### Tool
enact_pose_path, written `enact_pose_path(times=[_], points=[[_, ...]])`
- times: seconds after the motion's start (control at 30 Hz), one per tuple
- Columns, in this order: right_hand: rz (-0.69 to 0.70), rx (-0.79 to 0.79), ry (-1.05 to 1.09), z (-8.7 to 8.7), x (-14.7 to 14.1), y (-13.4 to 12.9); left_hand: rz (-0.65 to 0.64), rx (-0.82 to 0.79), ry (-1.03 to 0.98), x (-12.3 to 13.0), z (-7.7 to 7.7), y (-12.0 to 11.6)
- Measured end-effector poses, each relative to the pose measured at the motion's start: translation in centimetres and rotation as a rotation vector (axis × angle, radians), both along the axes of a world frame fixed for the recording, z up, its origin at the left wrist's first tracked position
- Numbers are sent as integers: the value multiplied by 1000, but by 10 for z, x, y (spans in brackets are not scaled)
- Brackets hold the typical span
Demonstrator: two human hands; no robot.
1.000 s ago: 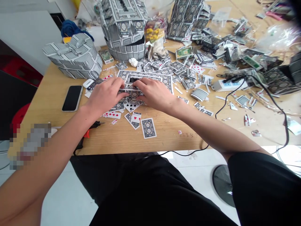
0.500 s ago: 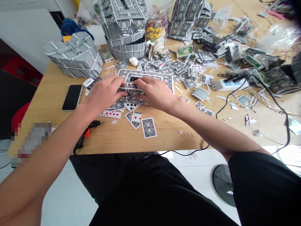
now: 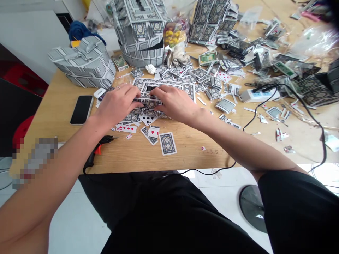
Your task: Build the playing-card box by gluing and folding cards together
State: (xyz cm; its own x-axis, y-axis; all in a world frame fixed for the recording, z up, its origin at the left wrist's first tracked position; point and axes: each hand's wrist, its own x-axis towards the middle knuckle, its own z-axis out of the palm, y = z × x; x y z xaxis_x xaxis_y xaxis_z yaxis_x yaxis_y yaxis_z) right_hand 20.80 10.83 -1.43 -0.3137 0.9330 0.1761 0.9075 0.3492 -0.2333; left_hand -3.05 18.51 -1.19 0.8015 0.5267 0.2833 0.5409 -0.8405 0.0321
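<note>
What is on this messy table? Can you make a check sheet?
Surface: wooden table, mostly littered.
Job's things: flat card panel with a dark slot, under both hands.
Clutter: loose cards, card-covered models, phone, glue gun, plastic bags.
Hands: left hand and right hand press on the panel, fingers bent; grip cannot be told.
Cables: black cable runs from power strip over the edge.
Surroundings: white floor, fan base.

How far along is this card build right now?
Done: two finished card-covered shells stand at the table's far left. In hand: left hand and right hand press on a flat card panel. Left: many loose cards and scraps lie unused.
</note>
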Motion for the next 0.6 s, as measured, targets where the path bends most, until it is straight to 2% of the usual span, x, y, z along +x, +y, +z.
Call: enact_pose_path(times=[0.23, 0.6], points=[[-24, -52, -14, 5, -2, -1, -101, -10, 39, -10, -2, 5], [-22, -97, 19, 11, -2, -2, -128, -75, 3, -12, 1, 13]])
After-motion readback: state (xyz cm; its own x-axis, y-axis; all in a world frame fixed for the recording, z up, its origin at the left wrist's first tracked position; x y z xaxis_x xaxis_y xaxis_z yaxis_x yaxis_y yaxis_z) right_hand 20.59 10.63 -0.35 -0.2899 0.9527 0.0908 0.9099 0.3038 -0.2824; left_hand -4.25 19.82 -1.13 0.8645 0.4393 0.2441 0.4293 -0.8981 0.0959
